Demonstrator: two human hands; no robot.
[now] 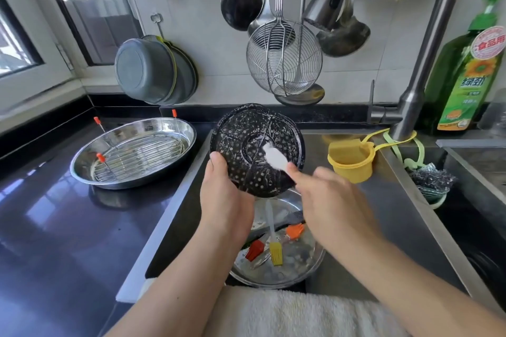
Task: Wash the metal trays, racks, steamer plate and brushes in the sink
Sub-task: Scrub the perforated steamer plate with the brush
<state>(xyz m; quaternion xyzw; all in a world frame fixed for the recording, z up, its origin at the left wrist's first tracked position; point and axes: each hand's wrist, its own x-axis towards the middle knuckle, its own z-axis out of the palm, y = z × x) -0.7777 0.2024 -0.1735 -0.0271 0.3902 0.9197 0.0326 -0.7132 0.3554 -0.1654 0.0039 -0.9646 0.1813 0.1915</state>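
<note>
Fingers (219, 161) of both hands are gripping: left steamer plate (257, 149), right white brush (275, 157); brushes (275, 250) below the plate are waiting, tray (189, 131) left looks done.

The right hand (325, 197) is motion-blurred, its grip on the brush (275, 157) unclear. The left hand (221, 194) hides the plate's (246, 128) lower edge.

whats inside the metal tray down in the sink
The metal tray holds a red brush, a yellow brush and an orange brush. Its far part is covered by the steamer plate and hands.
</note>
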